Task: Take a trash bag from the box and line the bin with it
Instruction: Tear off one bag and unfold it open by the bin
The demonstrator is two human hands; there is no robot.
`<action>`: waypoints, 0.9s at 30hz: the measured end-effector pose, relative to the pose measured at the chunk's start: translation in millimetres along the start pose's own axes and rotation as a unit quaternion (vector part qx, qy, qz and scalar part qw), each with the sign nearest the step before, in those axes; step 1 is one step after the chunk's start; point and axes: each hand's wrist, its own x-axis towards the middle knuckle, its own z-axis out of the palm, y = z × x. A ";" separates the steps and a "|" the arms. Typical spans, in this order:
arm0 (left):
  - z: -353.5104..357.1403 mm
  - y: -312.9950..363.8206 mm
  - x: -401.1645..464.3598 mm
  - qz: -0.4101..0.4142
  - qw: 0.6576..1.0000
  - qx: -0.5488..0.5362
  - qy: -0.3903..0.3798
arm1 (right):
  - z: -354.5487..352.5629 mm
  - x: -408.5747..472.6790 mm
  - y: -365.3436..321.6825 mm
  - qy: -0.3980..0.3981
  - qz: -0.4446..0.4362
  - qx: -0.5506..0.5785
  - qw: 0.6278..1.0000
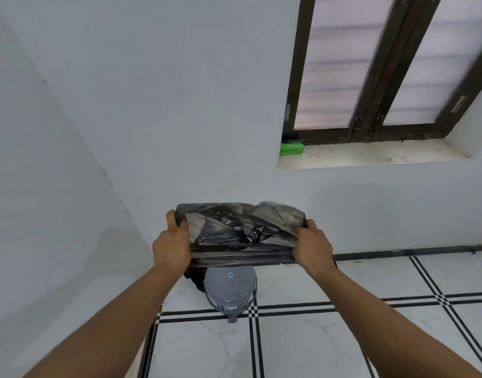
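Observation:
A black trash bag is stretched wide open between both hands, its mouth facing me, held in the air above the bin. My left hand grips its left edge and my right hand grips its right edge. The grey pedal bin stands on the floor by the wall directly below the bag, lid closed, a small blue sticker on the lid. Part of the bag hangs down behind the bin's left side. The green trash bag box lies at the left end of the window sill.
White walls meet in a corner to the left. A dark-framed window sits above the sill at upper right. The floor is white tile with black stripe lines.

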 end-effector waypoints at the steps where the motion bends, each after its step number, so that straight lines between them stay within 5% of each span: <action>1: 0.3 1.4 2.4 -0.006 1.000 -0.004 -0.017 | 1.2 0.5 -2.5 -0.013 0.005 0.002 1.000; 5: -6.1 24.5 14.1 -0.108 0.958 -0.189 -0.186 | -3.9 1.6 -24.6 -0.078 0.012 0.161 0.984; 8: -19.4 52.9 10.7 -0.118 0.925 -0.293 -0.212 | -7.6 3.3 -45.0 -0.107 -0.024 0.265 0.958; 11: -30.1 76.8 -1.7 -0.035 0.946 -0.305 -0.103 | -15.5 4.5 -64.8 -0.134 -0.008 0.392 0.910; 14: -24.6 81.2 -14.0 0.075 0.968 -0.202 0.133 | -12.8 2.3 -70.4 0.020 -0.103 0.394 0.913; 16: -11.6 71.2 -16.0 0.124 0.973 -0.108 0.161 | -3.8 2.5 -60.7 0.074 -0.155 0.319 0.932; 17: -3.8 64.5 -15.8 0.135 0.984 -0.040 0.113 | 2.3 4.5 -51.7 0.047 -0.168 0.253 0.952; 19: 7.3 49.6 -13.4 0.111 0.986 0.065 -0.108 | 4.3 4.4 -37.0 -0.167 -0.154 0.030 0.973; 21: 10.5 40.9 -15.0 0.023 0.919 0.071 -0.386 | -2.8 -7.3 -34.8 -0.413 -0.105 -0.159 0.891; 23: 14.3 39.3 -15.9 -0.017 0.881 0.038 -0.472 | -5.4 -13.4 -32.9 -0.445 -0.086 -0.187 0.871; 25: 19.2 40.8 -10.3 -0.031 0.933 -0.007 -0.360 | -1.7 -6.7 -28.8 -0.329 -0.056 -0.096 0.938; 27: 20.2 45.6 -6.9 -0.062 0.980 -0.095 -0.164 | -0.1 2.7 -28.8 -0.163 -0.035 0.042 0.985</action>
